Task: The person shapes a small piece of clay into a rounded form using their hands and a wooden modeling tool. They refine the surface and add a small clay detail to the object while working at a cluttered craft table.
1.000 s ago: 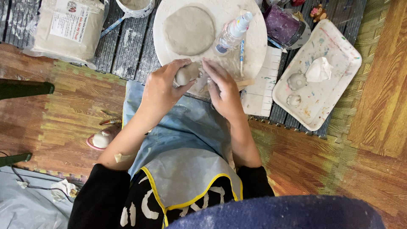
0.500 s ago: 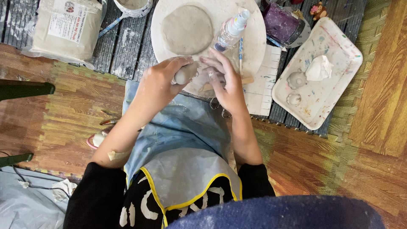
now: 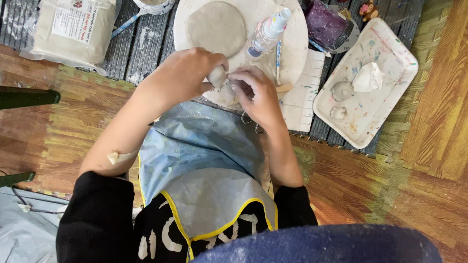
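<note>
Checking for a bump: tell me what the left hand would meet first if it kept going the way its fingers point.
The left hand points toward the right hand. Past the clay lump it pinches, it would probably meet those fingers first; depth is unclear.

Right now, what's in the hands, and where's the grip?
A small lump of grey clay, pinched at its upper end by the left hand. The right hand works its lower end with the fingers; exact contact is hidden.

1. Two hands, the left hand [image 3: 183, 78] and the right hand [image 3: 256, 95], are showing.
2. One clay lump [image 3: 218, 76] is sitting between them.
3. One flat clay disc [image 3: 217, 27] is lying on one round board [image 3: 292, 48].
4. One spray bottle [image 3: 268, 33] is lying there.
5. One white tray [image 3: 385, 53] is sitting alongside.
6. One clay bag [image 3: 73, 29] is lying nearby.
</note>
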